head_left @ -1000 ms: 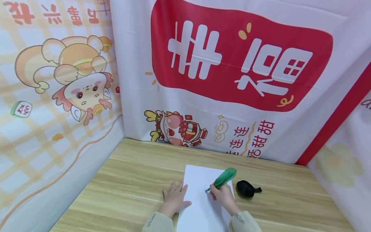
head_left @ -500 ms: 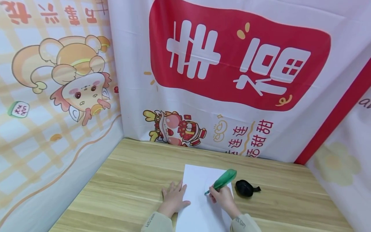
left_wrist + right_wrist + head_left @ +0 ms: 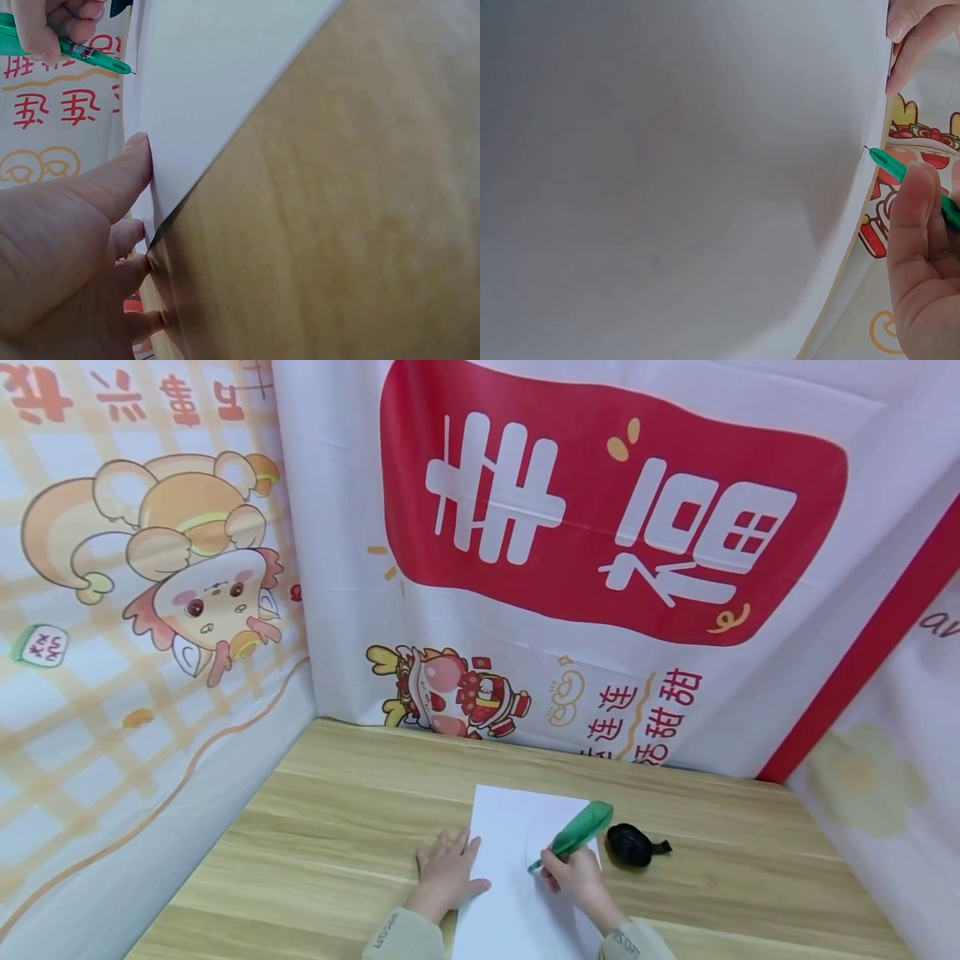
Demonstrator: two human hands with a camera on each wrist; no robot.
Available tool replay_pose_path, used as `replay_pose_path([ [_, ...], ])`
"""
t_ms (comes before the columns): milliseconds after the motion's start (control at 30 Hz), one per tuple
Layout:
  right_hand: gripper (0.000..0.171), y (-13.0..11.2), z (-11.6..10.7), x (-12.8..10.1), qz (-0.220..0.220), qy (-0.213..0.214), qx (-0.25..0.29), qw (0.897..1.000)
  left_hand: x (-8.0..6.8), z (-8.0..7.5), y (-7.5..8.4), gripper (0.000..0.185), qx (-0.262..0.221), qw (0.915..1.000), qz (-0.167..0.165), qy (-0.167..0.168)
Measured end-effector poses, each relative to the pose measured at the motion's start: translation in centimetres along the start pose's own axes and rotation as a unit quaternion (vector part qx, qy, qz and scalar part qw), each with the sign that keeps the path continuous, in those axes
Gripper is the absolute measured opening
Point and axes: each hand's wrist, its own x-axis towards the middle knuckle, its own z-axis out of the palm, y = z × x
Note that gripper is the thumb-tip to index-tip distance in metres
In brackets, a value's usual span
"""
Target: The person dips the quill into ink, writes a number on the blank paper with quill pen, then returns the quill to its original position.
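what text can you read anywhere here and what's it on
"幸福", it seems, turned: white on the red panel of the back banner.
"连连", "甜甜": red, low on the back banner.
Left banner, top: red characters, upside down, unsure.
Mahjong tile picture: too small.
Sleeve cuff: too small.
Green pen: marks unreadable.

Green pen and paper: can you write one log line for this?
right hand: holds green pen, tip on paper | left hand: flat on paper edge | black object: beside
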Motion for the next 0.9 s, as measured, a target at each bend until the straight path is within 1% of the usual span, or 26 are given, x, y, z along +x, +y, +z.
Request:
replay_pose_path([
  [333,0.007,0.2,-0.3,-0.4,-0.015,-0.006,0.012,1.0,0.0,0.0,0.0,0.065,-0.005,1.0,0.0,-0.002],
  [567,0.007,0.2,-0.4,-0.7,-0.012,-0.015,0.017,1.0,0.1,0.0,0.0,0.066,-0.004,1.0,-0.006,-0.004],
  [900,0.007,0.3,-0.9,-1.2,-0.016,-0.023,0.017,0.999,0.0,-0.1,0.0,0.065,-0.009,0.9999,-0.003,-0.006],
])
